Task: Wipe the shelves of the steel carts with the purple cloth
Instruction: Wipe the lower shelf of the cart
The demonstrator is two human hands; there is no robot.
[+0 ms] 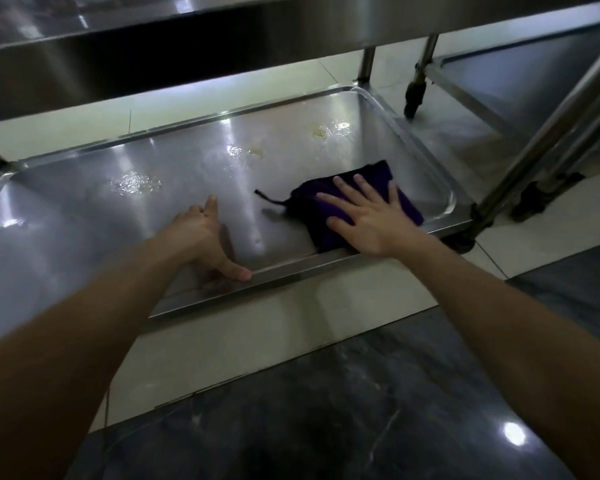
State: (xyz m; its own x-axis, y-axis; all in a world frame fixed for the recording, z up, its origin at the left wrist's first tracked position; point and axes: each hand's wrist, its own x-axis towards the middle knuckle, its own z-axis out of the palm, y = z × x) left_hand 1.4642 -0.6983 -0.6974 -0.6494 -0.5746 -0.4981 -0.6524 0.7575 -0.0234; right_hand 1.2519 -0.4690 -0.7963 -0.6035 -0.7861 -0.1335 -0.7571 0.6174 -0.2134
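The bottom steel shelf (84, 216) of the cart is a shallow tray with a raised rim. A folded purple cloth (326, 233) lies flat at its near right corner, a dark loop trailing to the left. My right hand (368, 220) presses flat on the cloth with fingers spread. My left hand (205, 237) rests on the shelf by the near rim, thumb on the rim edge, holding nothing. Wet or greasy spots (136, 183) dot the shelf towards the back.
The cart's upper shelf (153, 39) overhangs at the top. A second steel cart (520, 81) stands to the right, its legs and castors (413, 98) close to the shelf's right end. Pale and dark floor tiles (326, 410) lie in front.
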